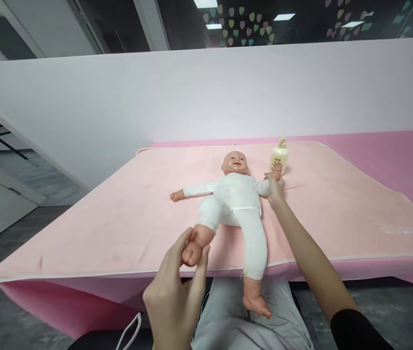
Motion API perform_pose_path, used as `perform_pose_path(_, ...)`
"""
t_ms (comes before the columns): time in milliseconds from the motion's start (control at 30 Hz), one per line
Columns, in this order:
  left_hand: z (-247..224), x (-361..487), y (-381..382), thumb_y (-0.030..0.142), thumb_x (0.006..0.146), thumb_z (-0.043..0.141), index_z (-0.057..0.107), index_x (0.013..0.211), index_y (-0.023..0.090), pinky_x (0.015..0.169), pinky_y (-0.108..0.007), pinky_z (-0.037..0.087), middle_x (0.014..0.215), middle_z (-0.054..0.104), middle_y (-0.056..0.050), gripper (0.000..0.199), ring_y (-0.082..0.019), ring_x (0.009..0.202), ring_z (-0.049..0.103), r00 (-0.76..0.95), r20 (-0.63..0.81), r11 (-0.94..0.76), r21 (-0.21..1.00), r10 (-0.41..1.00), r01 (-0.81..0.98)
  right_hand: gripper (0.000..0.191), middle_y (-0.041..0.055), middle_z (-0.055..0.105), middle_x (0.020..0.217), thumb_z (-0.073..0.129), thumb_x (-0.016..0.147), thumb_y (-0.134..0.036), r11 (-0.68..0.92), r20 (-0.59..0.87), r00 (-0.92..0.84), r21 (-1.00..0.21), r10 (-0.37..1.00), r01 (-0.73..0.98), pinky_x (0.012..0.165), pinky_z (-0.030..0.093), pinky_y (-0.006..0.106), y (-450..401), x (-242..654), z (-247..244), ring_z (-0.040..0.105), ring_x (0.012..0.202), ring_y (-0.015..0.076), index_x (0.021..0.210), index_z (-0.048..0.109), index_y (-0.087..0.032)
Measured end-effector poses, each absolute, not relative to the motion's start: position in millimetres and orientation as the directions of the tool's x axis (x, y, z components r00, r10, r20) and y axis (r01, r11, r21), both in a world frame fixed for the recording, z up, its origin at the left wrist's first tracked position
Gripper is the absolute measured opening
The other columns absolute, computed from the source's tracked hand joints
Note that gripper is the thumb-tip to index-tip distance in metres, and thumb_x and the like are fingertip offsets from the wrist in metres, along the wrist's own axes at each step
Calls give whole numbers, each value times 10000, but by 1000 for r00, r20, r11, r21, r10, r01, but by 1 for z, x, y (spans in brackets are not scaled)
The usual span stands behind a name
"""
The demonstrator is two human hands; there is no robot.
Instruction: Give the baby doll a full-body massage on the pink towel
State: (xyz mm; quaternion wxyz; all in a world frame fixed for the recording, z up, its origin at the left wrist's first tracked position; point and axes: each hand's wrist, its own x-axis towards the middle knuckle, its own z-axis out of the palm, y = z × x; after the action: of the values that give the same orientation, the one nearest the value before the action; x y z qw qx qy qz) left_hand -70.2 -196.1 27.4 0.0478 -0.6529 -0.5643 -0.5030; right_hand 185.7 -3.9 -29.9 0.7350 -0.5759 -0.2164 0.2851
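Note:
A baby doll in a white cloth body lies on its back on a pink mat, head toward the wall. My left hand grips the doll's bare foot at the left, thumb and fingers on either side of it, with that leg raised and bent. The doll's other leg hangs over the table's front edge. Farther back, my right hand is closed round the doll's arm at the right, just below its small hand. Behind that hand stands a pale yellow pump bottle, partly hidden by the doll's hand.
A white wall rises behind the table, with dark glass above it. Deeper pink cloth shows under the mat. My lap in grey trousers is close to the front edge, and a white cable hangs at the lower left.

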Motion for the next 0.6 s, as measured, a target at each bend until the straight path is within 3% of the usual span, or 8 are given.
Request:
perform_pose_path(67,27,-68,-203,328,762,604,594,1109,241,682,-266,501,1005,665,-38,358,-194,823,639,-123,712,-382,504,692,775,260,0,556,680,539,607,-312,123,-131,795,-961,592,-250,552,444,273,0,196,-35,544,643,151,838,542,-191)
perform_pose_path(133,23,-61,-192,320,776,583,581,1128,233,678,-266,501,1028,656,-47,362,-199,854,634,-118,682,-375,529,722,761,267,5,567,705,538,611,-309,116,-148,826,-961,544,-249,566,451,276,-1,200,-36,555,665,157,852,538,-195)
perform_pose_path(200,18,-51,-168,303,800,543,558,1152,217,670,-267,498,1056,644,-58,363,-197,864,629,-112,638,-364,564,762,741,303,10,587,745,559,604,-319,159,-47,834,-974,550,-159,608,458,278,-5,195,-34,561,699,160,874,545,-184)
perform_pose_path(267,13,-42,-140,269,815,507,561,1130,206,661,-271,488,1056,642,-64,326,-198,858,627,-91,589,-342,580,803,739,303,9,599,762,570,608,-330,210,168,783,-977,599,49,657,456,281,-12,183,-29,555,722,162,869,560,-176)
perform_pose_path(367,11,-33,-111,231,813,493,571,1100,186,651,-284,469,1016,651,-78,300,-213,831,629,-72,539,-301,571,839,764,176,7,604,726,555,624,-290,307,502,424,-839,754,449,708,439,294,-24,160,-22,541,721,167,765,581,-188)
perform_pose_path(467,12,-34,-110,226,812,501,561,1119,191,650,-288,467,1014,653,-73,315,-216,826,632,-71,539,-291,555,839,779,117,12,618,721,553,609,-243,424,588,84,-668,804,612,761,423,316,-31,146,-20,545,750,183,710,597,-202)
perform_pose_path(533,14,-40,-124,232,812,511,554,1135,210,664,-284,479,1034,651,-58,326,-206,837,634,-67,555,-309,555,829,773,144,8,623,731,557,615,-248,382,558,169,-728,812,570,742,431,312,-28,148,-21,550,749,182,744,605,-203)
perform_pose_path(600,15,-49,-148,259,812,528,553,1142,224,693,-276,491,1048,650,-47,333,-194,849,635,-71,597,-341,548,799,764,177,7,619,736,581,610,-276,283,444,419,-875,792,392,688,446,296,-20,159,-24,554,726,173,763,592,-188)
